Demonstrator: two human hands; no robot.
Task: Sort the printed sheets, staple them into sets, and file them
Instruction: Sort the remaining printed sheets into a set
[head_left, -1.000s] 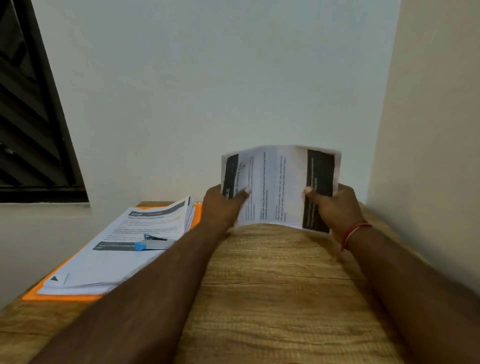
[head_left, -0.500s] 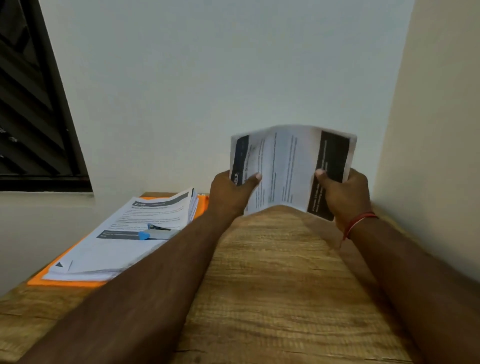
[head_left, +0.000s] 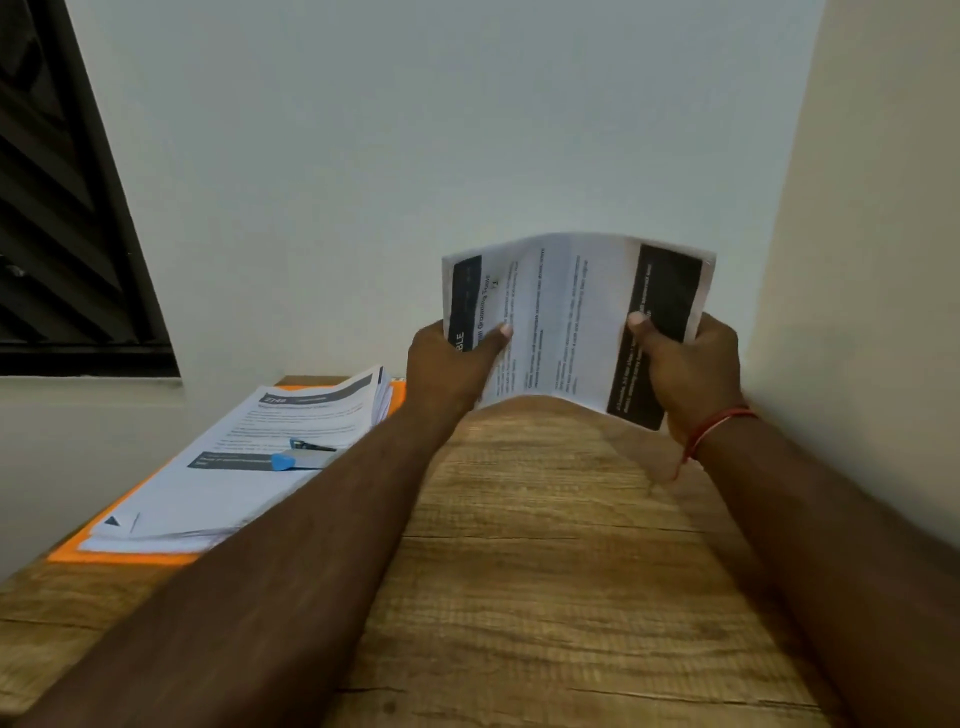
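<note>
Both hands, left hand (head_left: 447, 364) and right hand (head_left: 691, 374), grasp a bowed set of sheets (head_left: 566, 322) upright above the counter (head_left: 545, 545), likely squaring it; stapling needs the stapler (head_left: 304, 454) on the pile (head_left: 234, 467).

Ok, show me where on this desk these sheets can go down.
Widest bare wood of the table lies between the forearms, from under the held sheets to the near edge. A smaller patch sits at the near left corner, in front of the orange folder. Far left is crowded: stacked sheets, stapler on top, cover the folder.
</note>
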